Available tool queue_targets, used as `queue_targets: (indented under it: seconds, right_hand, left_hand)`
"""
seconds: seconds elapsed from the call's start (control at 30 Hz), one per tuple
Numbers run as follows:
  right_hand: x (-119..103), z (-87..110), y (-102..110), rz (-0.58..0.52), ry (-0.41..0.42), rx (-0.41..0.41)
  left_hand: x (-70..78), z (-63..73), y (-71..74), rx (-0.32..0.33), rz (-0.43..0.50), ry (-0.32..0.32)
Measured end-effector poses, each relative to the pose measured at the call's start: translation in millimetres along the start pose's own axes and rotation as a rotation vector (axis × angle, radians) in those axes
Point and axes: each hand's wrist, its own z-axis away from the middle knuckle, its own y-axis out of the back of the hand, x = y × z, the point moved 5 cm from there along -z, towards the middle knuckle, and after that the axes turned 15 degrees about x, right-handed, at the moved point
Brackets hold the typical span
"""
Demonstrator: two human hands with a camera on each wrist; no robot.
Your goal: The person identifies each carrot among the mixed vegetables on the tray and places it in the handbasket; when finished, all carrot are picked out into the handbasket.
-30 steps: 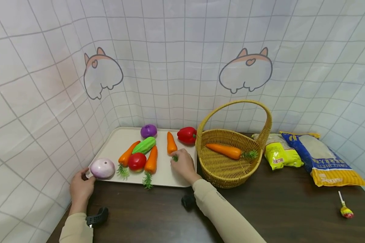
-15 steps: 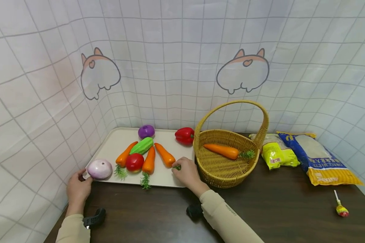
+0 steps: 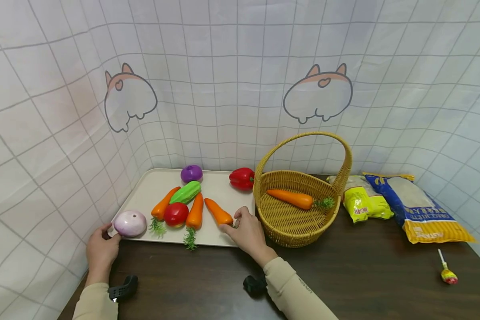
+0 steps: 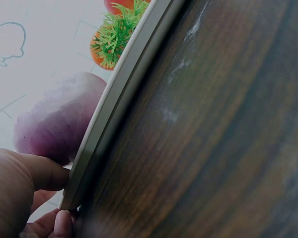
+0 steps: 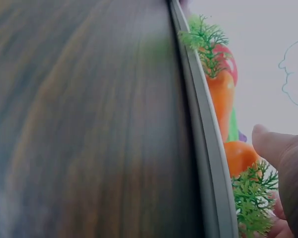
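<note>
Basket (image 3: 293, 231) holds 1 carrot (image 3: 290, 198), tray (image 3: 150, 189) 8 vegetables (image 3: 186, 192) — left hand (image 3: 102, 250) pinching tray, right hand (image 3: 247, 233) unclenched.

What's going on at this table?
Someone's left hand has its grip on the near left corner of a tray, beside a pale purple vegetable. Their right hand is at the leafy end of a loose carrot lying on the tray; that grip looks slack. Also on the tray: two more carrots, a tomato, a red pepper, a green vegetable and a dark purple one. Another carrot sits in the basket.
</note>
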Motion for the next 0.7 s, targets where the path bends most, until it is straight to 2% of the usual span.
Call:
queue_targets:
  seconds: [0.1,0.33,0.5,0.7]
  right_hand:
    - [0.9,0.0,-3.2,0.008,-0.015,0.0]
    - [-3.0,-2.6,-13.2,0.121,0.017,-0.023]
    - [-3.1,-1.9,-16.7,0.166,0.024,0.009]
    - [-1.2,1.6,-16.4,0.14,-0.018,0.057]
  left_hand:
    - [-0.2,0.3,-0.1,-0.003,-0.007,0.005]
    - [-3.1,-1.7,-1.0,0.007,0.013,0.009]
    - [-3.6,-0.8,-1.1,0.003,0.013,0.015]
    - [-2.9,-1.4,-2.1,-0.008,0.003,0.015]
